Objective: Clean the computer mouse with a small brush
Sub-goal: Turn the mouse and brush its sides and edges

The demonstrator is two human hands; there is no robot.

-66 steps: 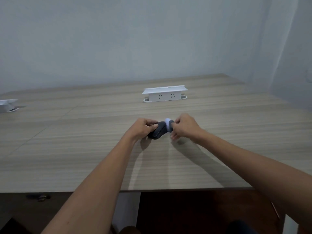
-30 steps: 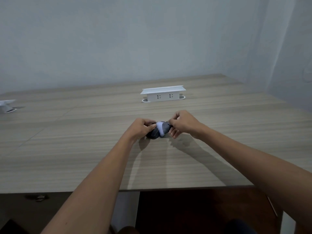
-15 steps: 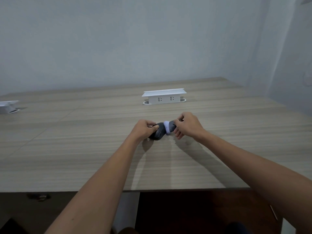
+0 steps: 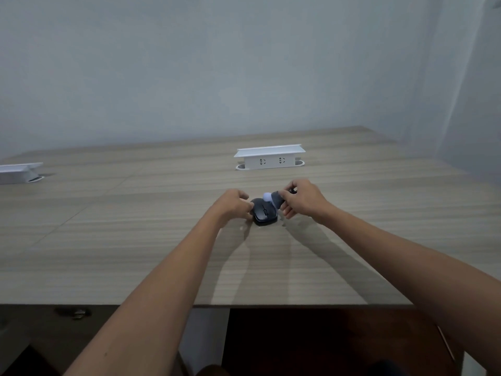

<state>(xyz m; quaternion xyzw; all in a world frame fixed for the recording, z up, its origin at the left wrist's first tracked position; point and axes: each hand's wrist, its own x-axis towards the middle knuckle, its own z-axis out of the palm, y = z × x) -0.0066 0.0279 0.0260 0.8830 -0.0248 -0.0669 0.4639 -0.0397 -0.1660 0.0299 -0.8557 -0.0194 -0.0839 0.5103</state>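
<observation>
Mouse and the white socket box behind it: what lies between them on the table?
In the head view, only the brush head hovers above that stretch; the table between mouse and socket box is bare.

My wood-grain worktop (image 4: pixel 135 240) carried the dark mouse (image 4: pixel 264 214) flat near its middle, a white socket box (image 4: pixel 269 158) farther back, and another white box (image 4: pixel 19 172) at its far left edge.

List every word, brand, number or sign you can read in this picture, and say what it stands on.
None can be read.
Mouse: no legible logo or text on its dark shell.
Brush: no marking visible.
White socket box: only socket slots, no print.
Second white box at the far left: blank as far as it shows.
</observation>
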